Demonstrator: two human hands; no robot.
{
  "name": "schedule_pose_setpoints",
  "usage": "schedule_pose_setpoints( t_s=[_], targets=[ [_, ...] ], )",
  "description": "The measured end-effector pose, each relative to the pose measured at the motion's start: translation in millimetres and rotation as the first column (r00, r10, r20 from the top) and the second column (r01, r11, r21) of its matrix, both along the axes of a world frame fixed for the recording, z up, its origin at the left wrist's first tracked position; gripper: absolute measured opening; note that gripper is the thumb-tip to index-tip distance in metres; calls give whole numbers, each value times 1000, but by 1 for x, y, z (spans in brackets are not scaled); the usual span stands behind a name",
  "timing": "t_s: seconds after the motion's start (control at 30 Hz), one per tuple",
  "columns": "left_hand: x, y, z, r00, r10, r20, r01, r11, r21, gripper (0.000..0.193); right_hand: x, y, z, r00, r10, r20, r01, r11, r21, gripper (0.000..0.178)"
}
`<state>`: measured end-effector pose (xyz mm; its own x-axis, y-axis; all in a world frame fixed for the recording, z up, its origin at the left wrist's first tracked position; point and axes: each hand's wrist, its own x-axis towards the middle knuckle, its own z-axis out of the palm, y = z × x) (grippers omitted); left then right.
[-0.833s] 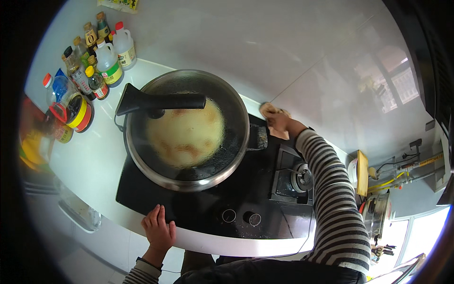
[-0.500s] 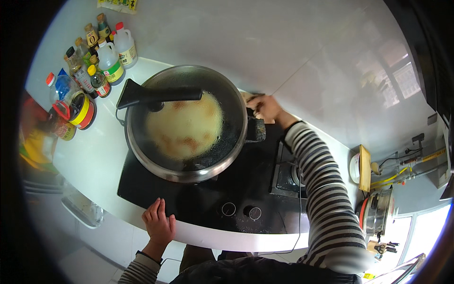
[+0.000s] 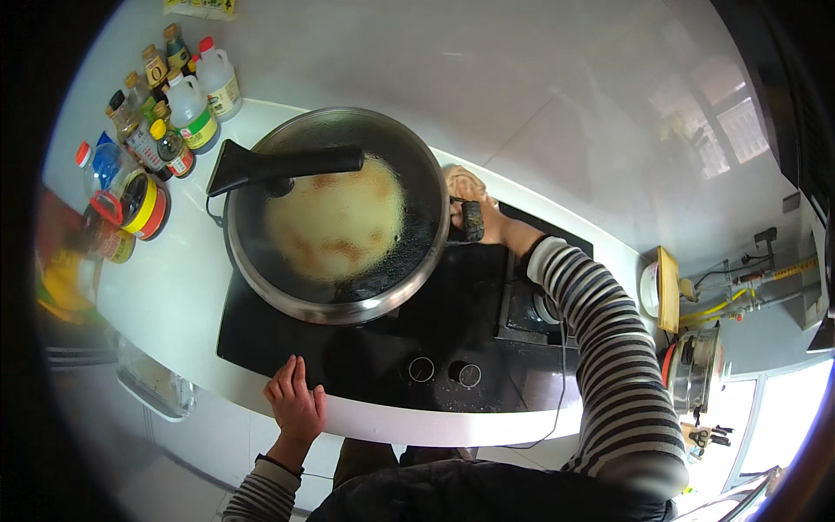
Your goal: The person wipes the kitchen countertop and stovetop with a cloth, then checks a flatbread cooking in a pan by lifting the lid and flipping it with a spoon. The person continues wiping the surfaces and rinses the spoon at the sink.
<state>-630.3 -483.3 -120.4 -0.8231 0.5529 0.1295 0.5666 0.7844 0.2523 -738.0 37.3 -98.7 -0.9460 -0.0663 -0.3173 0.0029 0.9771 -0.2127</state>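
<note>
My right hand [image 3: 494, 228] reaches under the pan's dark side handle [image 3: 472, 221], its fingers largely hidden there. A bunched beige cloth [image 3: 466, 182] sticks out of that hand beside the pan's rim. The large, deep pan [image 3: 326, 311] sits on the black hob under a see-through lid with a long black handle [image 3: 300, 162]. Through the lid shows a pale round flatbread [image 3: 339, 222] with brownish patches; droplets cling to the lid. My left hand [image 3: 297, 402] rests on the counter's front edge, fingers stretched out and holding nothing.
Several sauce bottles [image 3: 178, 157] and jugs [image 3: 193, 117] crowd the back left counter. Two knobs [image 3: 470, 375] sit at the hob's front, and a second burner [image 3: 546, 309] lies under my right forearm. A thin cable [image 3: 561, 383] hangs beside that sleeve. A wooden board [image 3: 668, 300] stands right.
My right hand has moved from the counter strip behind the pan towards me, under the side handle. The cloth has become more bunched. My left hand stays in place; the view has shifted slightly.
</note>
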Motion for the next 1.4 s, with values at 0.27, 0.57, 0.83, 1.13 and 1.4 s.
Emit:
schedule_pose_setpoints(
  t_s=[0.27, 0.57, 0.83, 1.13, 1.4],
  targets=[
    [-2, 0, -1, 1000, -18, -22, 19, 1000, 23, 60, 43, 4, 39, 982, 109, 152, -94, 990, -107, 31],
    [1, 1, -1, 999, 4, -34, -4, 1000, 16, 59, 75, 140, 14, 890, -401, 218, 380, 916, 132, 48],
    [-1, 1, -2, 1000, -11, -26, 11, 1000, 1, 61, 30, -13, 52, 930, -45, 364, 78, 994, -77, 39],
    [1, 1, -1, 1000, -3, -27, 4, 1000, 8, 61, 13, -9, 45, 938, -138, 319, 93, 984, 154, 42],
    [3, 4, 1, 995, 23, -99, -18, 998, 53, 58, 76, -106, 48, 956, 117, 270, -124, 992, 9, 47]
  ],
)
